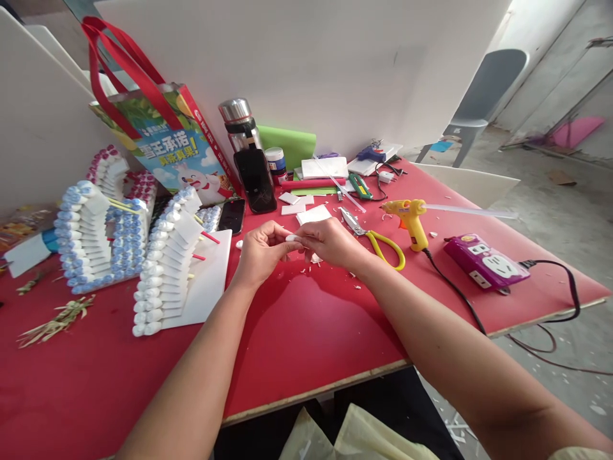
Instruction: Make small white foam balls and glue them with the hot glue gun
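Note:
Over the middle of the red table, my left hand [262, 248] and my right hand [330, 241] meet, fingers closed in a pinch. Between the fingertips shows a small white rounded piece [292, 238], held by both hands; its lower part is hidden. Left of my hands stands a curved craft piece [160, 262] covered in similar white bud-like tips, on a white board [211, 287]. Flat white pieces [313, 214] lie just beyond my fingers. Yellow-handled pliers or snips [385, 246] rest to the right of my right hand.
A yellow glue gun [408, 220] and a purple power strip [488, 263] sit at right, with cords trailing over the edge. Behind are a phone [255, 181], a steel flask [238, 121] and a shopping bag [177, 147]. A blue-and-white craft piece [86, 239] stands left.

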